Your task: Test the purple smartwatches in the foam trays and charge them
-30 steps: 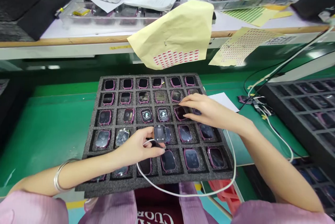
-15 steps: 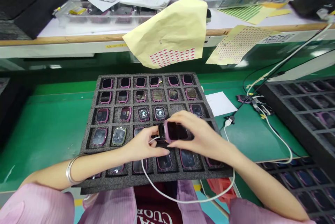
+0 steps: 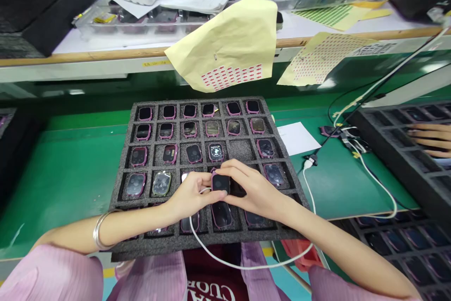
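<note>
A black foam tray [image 3: 123, 183] with a grid of cells holds several pink-rimmed smartwatch bodies [image 3: 215, 152]. One cell in the third row [image 3: 241, 149] is bare. Over the tray's near middle, my right hand [image 3: 255, 190] grips a pink-rimmed watch body [image 3: 221, 182]. My left hand [image 3: 192, 195] is closed on the end of a white cable [image 3: 246, 263] pressed against that watch. The cable loops off the tray's front edge and runs right.
A second foam tray [image 3: 394, 150] stands at right, with another person's fingers [image 3: 428, 139] resting on it. A white paper slip [image 3: 296, 137] and cable plugs [image 3: 347, 139] lie on the green mat. Yellow sticker sheets [image 3: 229, 42] hang from the raised shelf behind.
My right hand lifted a watch from the third row and brought it down to my left hand, where the watch and cable end now meet. Another person's fingers appeared at right.
</note>
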### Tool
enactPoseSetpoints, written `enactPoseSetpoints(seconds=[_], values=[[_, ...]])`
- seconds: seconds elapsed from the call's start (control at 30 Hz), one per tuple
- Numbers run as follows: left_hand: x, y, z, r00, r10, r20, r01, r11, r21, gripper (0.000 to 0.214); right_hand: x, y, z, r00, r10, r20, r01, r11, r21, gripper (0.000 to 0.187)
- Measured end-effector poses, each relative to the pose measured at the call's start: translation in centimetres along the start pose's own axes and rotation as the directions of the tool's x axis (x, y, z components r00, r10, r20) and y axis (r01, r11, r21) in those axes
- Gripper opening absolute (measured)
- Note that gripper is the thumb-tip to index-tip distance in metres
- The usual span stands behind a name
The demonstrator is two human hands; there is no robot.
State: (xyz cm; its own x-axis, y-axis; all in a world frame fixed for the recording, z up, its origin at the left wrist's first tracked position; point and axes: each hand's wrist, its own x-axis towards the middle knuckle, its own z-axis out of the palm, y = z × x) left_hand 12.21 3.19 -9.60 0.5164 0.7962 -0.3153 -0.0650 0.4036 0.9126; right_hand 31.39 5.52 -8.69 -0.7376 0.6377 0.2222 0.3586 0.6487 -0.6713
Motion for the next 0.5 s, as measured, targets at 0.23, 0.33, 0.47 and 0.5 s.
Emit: enactPoseSetpoints(seconds=[0.23, 0.33, 0.47, 0.5], values=[[-0.29, 0.28, 0.02, 0.998, -0.066, 0.014, 0.067, 0.997, -0.041, 0.02, -0.74, 0.28, 1.01, 0.995, -0.004, -0.096, 0.006, 1.0, 0.022, 0.039], [-0.29, 0.29, 0.07, 0.997, -0.079, 0.006, 0.08, 0.996, -0.03, 0.021, -0.72, 0.22, 1.04, 0.994, 0.002, -0.108, 0.001, 1.0, 0.023, 0.038], [-0.22, 0.45, 0.09, 0.997, -0.072, -0.004, 0.072, 0.997, -0.016, 0.025, -0.7, 0.33, 1.03, 0.995, 0.001, -0.103, 0.004, 0.999, 0.047, 0.039], [-0.21, 0.51, 0.09, 0.997, -0.076, -0.005, 0.076, 0.997, -0.015, 0.026, -0.71, 0.37, 1.04, 0.995, 0.0, -0.102, 0.005, 0.999, 0.054, 0.04]])
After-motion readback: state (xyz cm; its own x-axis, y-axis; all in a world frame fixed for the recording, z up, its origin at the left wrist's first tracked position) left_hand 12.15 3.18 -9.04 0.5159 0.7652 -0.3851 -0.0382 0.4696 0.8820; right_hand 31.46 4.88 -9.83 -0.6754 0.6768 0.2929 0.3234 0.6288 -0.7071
